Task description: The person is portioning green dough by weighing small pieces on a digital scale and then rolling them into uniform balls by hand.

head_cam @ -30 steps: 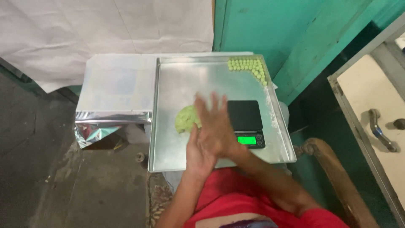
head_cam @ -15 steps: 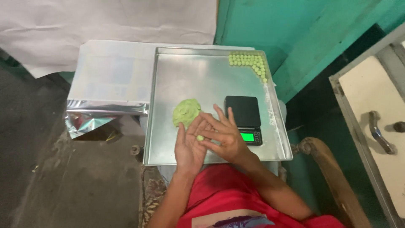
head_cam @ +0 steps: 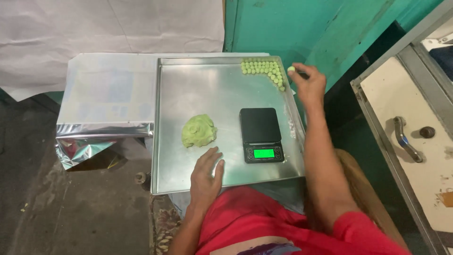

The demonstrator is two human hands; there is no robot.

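Note:
A metal tray [head_cam: 198, 94] lies in front of me. On it sit a lump of green dough [head_cam: 199, 131], a small black scale [head_cam: 261, 134] with a lit green display, and several small green dough balls [head_cam: 265, 70] lined up in the far right corner. My left hand [head_cam: 206, 174] rests flat on the tray's near part, just below the dough lump, fingers apart. My right hand [head_cam: 309, 85] reaches to the tray's far right edge and pinches one small green ball [head_cam: 291, 69] at its fingertips, beside the row of balls.
A shiny silver foil bag [head_cam: 101, 113] lies left of the tray. A teal wall [head_cam: 302, 28] stands behind, white sheeting [head_cam: 94, 28] at the back left. A metal door with a handle [head_cam: 405, 139] is at the right. The dark floor [head_cam: 56, 212] shows at lower left.
Both hands were together over the tray rolling a piece of dough. Now the right hand has moved out to the far right corner with a ball, and the left hand has dropped flat.

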